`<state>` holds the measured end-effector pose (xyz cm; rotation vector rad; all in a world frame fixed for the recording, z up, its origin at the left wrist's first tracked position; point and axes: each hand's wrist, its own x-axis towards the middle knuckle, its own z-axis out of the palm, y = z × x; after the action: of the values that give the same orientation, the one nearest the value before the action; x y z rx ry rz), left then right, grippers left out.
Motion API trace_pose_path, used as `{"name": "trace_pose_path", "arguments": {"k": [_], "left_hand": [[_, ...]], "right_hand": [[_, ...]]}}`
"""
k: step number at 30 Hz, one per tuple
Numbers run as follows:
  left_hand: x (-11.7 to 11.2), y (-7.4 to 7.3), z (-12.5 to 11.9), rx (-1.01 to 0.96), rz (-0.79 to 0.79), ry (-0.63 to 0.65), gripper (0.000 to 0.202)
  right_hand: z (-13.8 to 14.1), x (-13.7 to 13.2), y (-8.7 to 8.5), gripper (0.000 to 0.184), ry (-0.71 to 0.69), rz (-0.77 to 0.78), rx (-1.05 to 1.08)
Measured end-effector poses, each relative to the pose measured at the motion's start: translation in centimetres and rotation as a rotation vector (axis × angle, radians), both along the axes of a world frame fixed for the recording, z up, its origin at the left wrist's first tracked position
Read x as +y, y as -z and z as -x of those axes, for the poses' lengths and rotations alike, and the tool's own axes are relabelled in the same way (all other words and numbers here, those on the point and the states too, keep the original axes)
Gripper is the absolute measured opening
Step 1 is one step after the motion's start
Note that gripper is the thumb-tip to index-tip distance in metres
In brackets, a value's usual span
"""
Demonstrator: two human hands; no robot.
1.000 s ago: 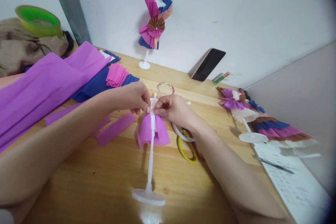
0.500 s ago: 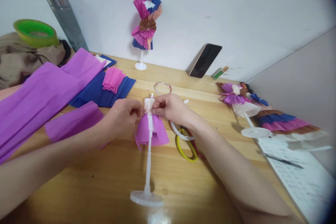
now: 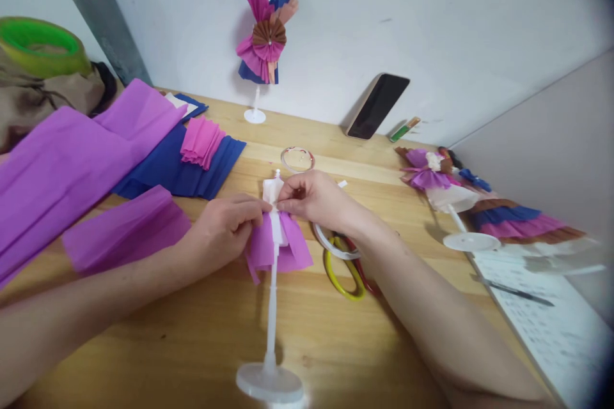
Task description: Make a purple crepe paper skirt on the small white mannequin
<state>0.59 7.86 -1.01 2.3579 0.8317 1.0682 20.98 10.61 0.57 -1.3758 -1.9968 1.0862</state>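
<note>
A small white mannequin stand [image 3: 271, 307] lies tilted toward me on the wooden table [image 3: 192, 345], its round base nearest me. A purple crepe-paper skirt [image 3: 292, 249] wraps its waist. My left hand [image 3: 225, 230] pinches the skirt's left side at the waist. My right hand [image 3: 314, 198] pinches the paper at the white torso from the right. Both hands are closed on the paper.
Purple crepe sheets [image 3: 71, 160], blue crepe [image 3: 182, 169] and a pink folded fan [image 3: 201, 140] lie left. A dressed mannequin [image 3: 266, 38] stands by the wall. A phone [image 3: 378, 105], tape roll [image 3: 297, 158], scissors [image 3: 343, 268], another dressed figure [image 3: 441, 188] and a printed sheet [image 3: 542, 326] lie right.
My left hand slid down from the torso to the skirt's waist. A purple paper piece at left is now uncovered as my arm dropped lower.
</note>
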Motion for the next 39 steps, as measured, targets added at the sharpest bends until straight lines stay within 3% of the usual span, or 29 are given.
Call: {"name": "trace_pose_path", "arguments": {"k": [5, 15, 23, 29, 39], "left_hand": [[0.2, 0.4, -0.1, 0.028, -0.098, 0.042, 0.026], [0.0, 0.5, -0.2, 0.023, -0.104, 0.039, 0.027], [-0.2, 0.9, -0.1, 0.018, -0.106, 0.023, 0.027], [-0.5, 1.4, 0.0, 0.007, -0.112, 0.003, 0.027], [-0.5, 1.4, 0.0, -0.001, -0.108, 0.017, 0.027]], "right_hand": [[-0.1, -0.1, -0.3, 0.012, -0.001, 0.059, 0.024], [-0.7, -0.4, -1.5, 0.009, -0.109, 0.211, 0.061], [-0.2, -2.0, -3.6, 0.022, -0.087, 0.061, -0.245], [0.7, -3.1, -3.8, 0.015, -0.049, -0.009, -0.494], [0.3, -2.6, -3.6, 0.013, -0.066, 0.086, -0.386]]}}
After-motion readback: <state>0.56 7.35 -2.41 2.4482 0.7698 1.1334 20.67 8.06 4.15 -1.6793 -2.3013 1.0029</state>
